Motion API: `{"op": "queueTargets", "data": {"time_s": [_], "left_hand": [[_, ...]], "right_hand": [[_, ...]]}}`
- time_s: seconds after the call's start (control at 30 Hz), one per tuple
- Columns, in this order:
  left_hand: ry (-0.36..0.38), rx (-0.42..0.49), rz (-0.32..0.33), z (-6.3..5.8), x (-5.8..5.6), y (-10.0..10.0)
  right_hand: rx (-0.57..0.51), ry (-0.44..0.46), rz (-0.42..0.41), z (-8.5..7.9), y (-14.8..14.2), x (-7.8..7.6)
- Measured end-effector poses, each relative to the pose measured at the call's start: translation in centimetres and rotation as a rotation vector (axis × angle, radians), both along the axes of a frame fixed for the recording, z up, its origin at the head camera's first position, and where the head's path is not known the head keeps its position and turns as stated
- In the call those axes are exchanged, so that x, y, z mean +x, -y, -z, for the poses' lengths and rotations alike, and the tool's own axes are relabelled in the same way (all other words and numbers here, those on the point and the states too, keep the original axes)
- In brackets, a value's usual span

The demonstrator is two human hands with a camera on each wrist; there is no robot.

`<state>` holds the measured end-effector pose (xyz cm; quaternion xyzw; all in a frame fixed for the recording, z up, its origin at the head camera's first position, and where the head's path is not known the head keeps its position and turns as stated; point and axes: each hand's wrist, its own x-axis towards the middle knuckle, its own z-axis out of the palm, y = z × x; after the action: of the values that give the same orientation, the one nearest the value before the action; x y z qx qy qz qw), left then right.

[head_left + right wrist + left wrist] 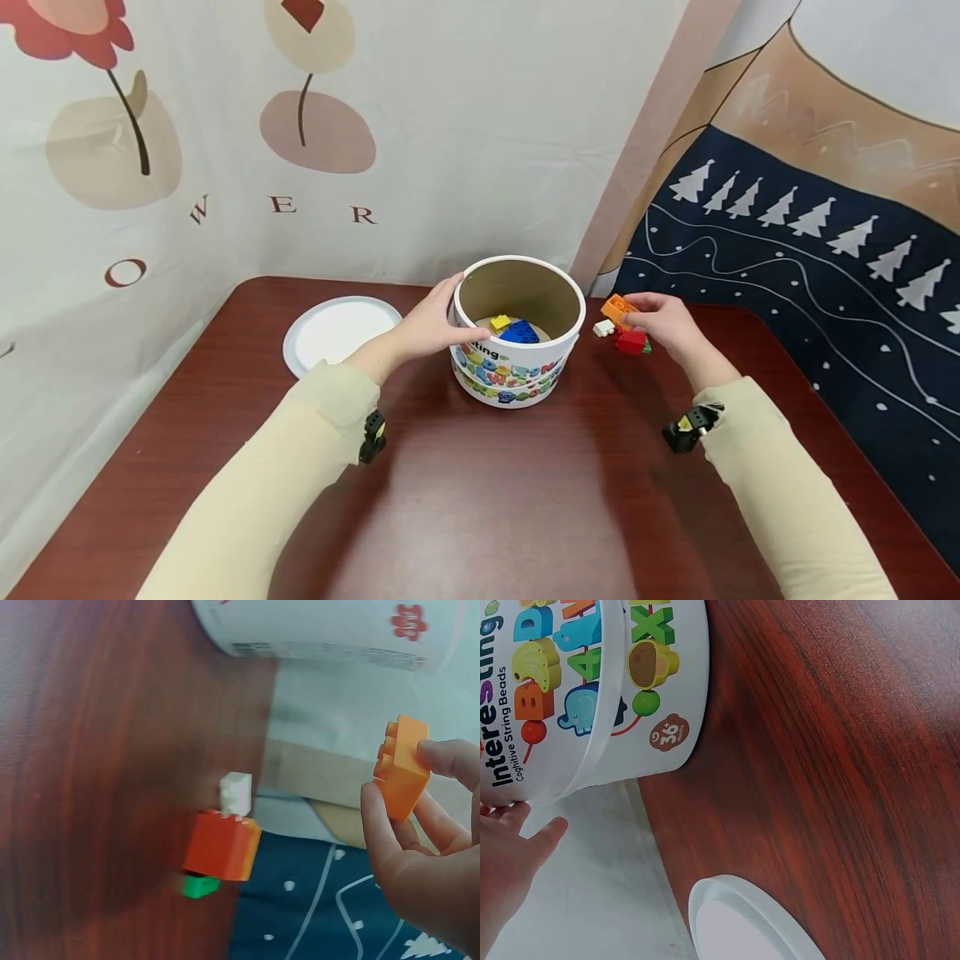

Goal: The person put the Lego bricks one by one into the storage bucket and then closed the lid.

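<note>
A white printed bucket stands upright on the table, a yellow brick and blue bricks inside it. My left hand rests against its left side, fingers and thumb spread along the rim; the left wrist view shows the fingertips at the bucket's edge. In my right hand, thumb and fingers pinch an orange toy brick, raised above the table. Below it lie a red brick, a white brick and a green brick, with another orange piece behind the red one.
A round white lid lies on the table left of the bucket. Patterned cloth hangs behind the table, and dark blue printed cloth borders its right side.
</note>
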<state>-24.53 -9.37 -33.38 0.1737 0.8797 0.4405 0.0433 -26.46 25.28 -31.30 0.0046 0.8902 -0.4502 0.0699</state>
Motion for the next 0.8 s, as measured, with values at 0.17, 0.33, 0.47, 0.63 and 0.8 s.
{"op": "queueTargets", "data": {"time_s": [0.17, 0.33, 0.47, 0.63, 0.8], "left_hand": [[0.003, -0.006, -0.004, 0.0, 0.0, 0.0], [0.008, -0.003, -0.007, 0.0, 0.0, 0.0], [0.009, 0.004, -0.004, 0.0, 0.0, 0.1], [0.005, 0.009, 0.001, 0.0, -0.1, 0.0], [0.002, 0.006, 0.001, -0.1, 0.0, -0.1]], "right_hand": [[0.001, -0.017, -0.020, -1.6, 0.5, 0.1], [0.002, -0.038, -0.050, -3.1, 1.3, 0.2], [0.013, -0.062, -0.076, -4.1, 2.0, 0.3], [0.015, -0.085, -0.119, -5.0, 2.8, 0.3], [0.000, -0.104, -0.148, -5.4, 4.0, 0.3]]}}
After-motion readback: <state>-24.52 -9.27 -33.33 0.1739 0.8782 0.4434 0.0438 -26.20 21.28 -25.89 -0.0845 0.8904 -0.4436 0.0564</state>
